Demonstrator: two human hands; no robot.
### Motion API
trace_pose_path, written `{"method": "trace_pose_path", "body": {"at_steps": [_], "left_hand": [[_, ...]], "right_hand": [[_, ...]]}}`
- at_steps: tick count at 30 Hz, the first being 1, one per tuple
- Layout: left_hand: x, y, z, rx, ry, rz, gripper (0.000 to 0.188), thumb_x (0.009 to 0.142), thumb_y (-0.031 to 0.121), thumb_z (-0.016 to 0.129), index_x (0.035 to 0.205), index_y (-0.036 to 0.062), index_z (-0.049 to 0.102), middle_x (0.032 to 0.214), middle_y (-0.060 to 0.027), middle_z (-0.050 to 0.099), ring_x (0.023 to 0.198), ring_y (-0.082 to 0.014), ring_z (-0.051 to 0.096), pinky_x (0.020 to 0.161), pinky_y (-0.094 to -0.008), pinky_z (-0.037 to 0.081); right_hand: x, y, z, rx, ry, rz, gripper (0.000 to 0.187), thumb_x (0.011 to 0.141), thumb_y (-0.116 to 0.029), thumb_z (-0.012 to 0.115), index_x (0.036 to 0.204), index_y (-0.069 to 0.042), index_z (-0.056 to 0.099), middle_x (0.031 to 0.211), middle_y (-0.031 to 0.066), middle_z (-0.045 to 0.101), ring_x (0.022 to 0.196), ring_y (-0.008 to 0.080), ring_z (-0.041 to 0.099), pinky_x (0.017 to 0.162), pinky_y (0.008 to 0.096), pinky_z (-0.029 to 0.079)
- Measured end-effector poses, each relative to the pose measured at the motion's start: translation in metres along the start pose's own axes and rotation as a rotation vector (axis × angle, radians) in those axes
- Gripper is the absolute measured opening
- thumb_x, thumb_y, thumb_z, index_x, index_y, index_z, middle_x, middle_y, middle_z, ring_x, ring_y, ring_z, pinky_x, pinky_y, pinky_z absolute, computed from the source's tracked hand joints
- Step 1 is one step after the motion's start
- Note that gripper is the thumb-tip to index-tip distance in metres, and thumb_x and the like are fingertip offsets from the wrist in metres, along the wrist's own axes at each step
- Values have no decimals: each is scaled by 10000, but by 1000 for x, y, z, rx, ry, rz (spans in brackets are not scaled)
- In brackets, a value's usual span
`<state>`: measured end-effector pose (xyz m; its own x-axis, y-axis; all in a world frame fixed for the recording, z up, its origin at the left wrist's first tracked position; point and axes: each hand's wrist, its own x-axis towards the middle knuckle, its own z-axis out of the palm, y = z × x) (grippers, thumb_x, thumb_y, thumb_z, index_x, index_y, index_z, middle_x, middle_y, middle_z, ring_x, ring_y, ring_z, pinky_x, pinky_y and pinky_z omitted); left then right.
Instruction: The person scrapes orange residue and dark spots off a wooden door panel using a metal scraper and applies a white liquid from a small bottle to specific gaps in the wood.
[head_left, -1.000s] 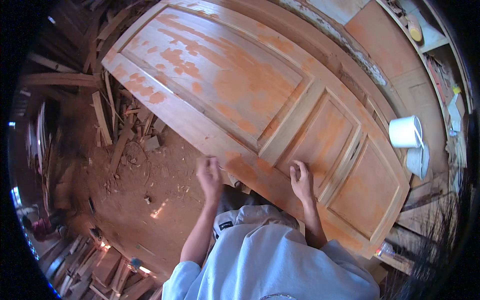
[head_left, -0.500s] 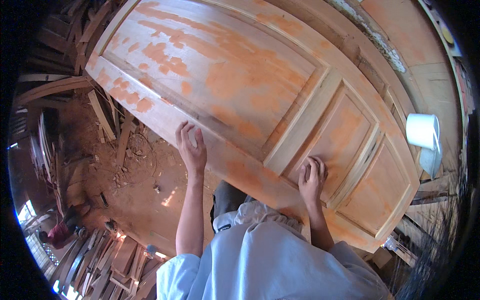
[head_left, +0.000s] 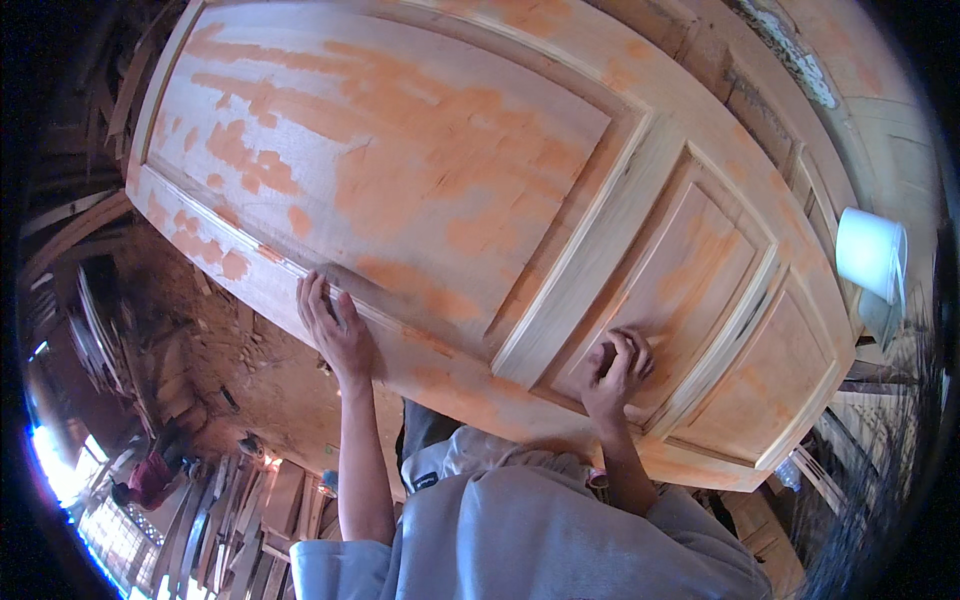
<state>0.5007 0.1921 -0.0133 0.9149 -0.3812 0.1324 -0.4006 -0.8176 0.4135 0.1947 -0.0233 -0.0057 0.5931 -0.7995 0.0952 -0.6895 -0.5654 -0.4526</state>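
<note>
A wooden panelled door (head_left: 590, 262) lies flat before me, with orange smears over its large panel and frame. My left hand (head_left: 338, 335) rests on the long near rail beside the large panel, its fingers outstretched and slightly bent, holding nothing visible. On the smaller middle panel (head_left: 690, 265), my right hand (head_left: 620, 372) is curled, knuckles up and fingertips turned in. Whatever may be under those fingers is hidden from view.
A white bucket (head_left: 870, 245) stands past the door's right end. Another panelled door (head_left: 735, 85) lies beyond this one. Scrap boards (head_left: 220, 530) are piled at lower left, above a dusty brown floor (head_left: 275, 370). A person in red (head_left: 150, 482) is at the far left.
My left hand has come down from above the near rail onto it. The right hand has stayed on the middle panel, curling a little more. The whole view has shifted slightly.
</note>
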Motion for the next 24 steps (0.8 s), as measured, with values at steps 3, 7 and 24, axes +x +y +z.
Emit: {"method": "trace_pose_path", "body": {"at_steps": [3, 7, 24], "left_hand": [[-2, -4, -1, -5, 3, -3, 444, 1014, 336, 509, 1288, -11, 537, 1396, -203, 515, 1368, -405, 407, 1141, -494, 307], [-4, -4, -3, 7, 6, 3, 434, 1009, 328, 519, 1265, -22, 547, 1383, -213, 521, 1361, -412, 413, 1136, -499, 313], [3, -2, -13, -20, -32, 116, 429, 946, 281, 615, 1264, 0, 545, 1388, -217, 500, 1358, -423, 383, 1145, -541, 270]], "right_hand": [[6, -1, -4, 15, -38, 17, 243, 947, -225, 575, 1133, -70, 596, 1179, 139, 564, 1140, 331, 506, 983, 495, 338], [35, -9, 2, 62, -23, -29, 244, 935, -191, 573, 1141, -68, 610, 1239, 145, 567, 1142, 321, 536, 988, 502, 347], [276, -32, 19, -2, 27, -134, 275, 952, -290, 603, 1113, -69, 635, 1135, 156, 644, 1124, 352, 593, 972, 524, 447]]}}
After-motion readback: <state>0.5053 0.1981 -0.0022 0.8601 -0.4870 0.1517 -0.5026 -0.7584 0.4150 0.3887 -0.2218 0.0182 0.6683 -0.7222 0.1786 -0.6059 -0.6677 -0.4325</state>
